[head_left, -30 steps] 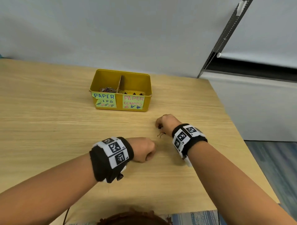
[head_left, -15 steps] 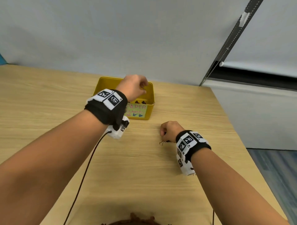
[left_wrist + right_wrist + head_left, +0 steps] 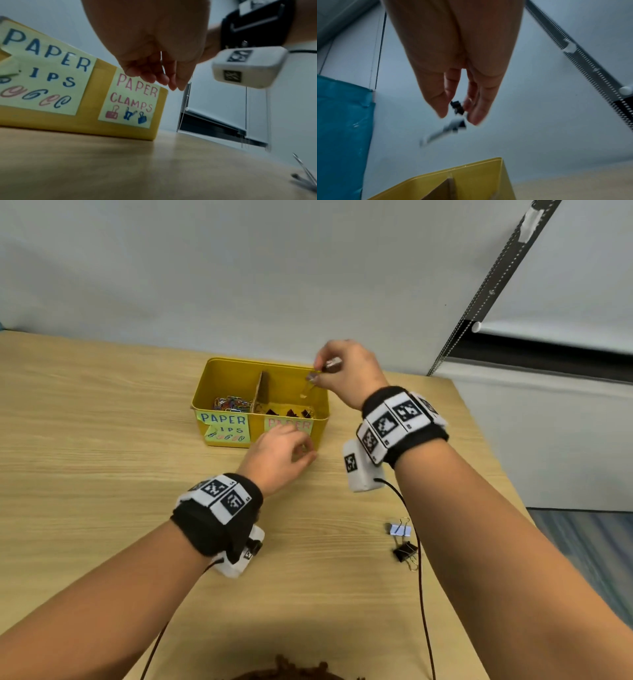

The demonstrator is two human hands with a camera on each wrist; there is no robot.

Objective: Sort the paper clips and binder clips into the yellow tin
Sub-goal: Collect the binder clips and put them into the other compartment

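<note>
The rectangular yellow metal tin (image 3: pixel 318 419) stands on the light wooden table (image 3: pixel 85 474), split by a brown cardboard divider (image 3: pixel 258 388): a heap of coloured wire paper clips (image 3: pixel 231 402) fills its left compartment, dark binder clips (image 3: pixel 291 413) lie in its right. The right hand (image 3: pixel 346 371) hovers above the right compartment, fingertips pinching a small black binder clip (image 3: pixel 458 107). The left hand (image 3: pixel 279 455) hangs just before the tin, fingers loosely curled and holding nothing; a white binder clip (image 3: pixel 399 529) and a black one (image 3: pixel 405 551) lie on the table nearer the person.

Light wooden table (image 3: pixel 102 474) with yellow tin (image 3: pixel 222 378), white binder clip (image 3: pixel 400 529), black binder clip (image 3: pixel 406 551).
</note>
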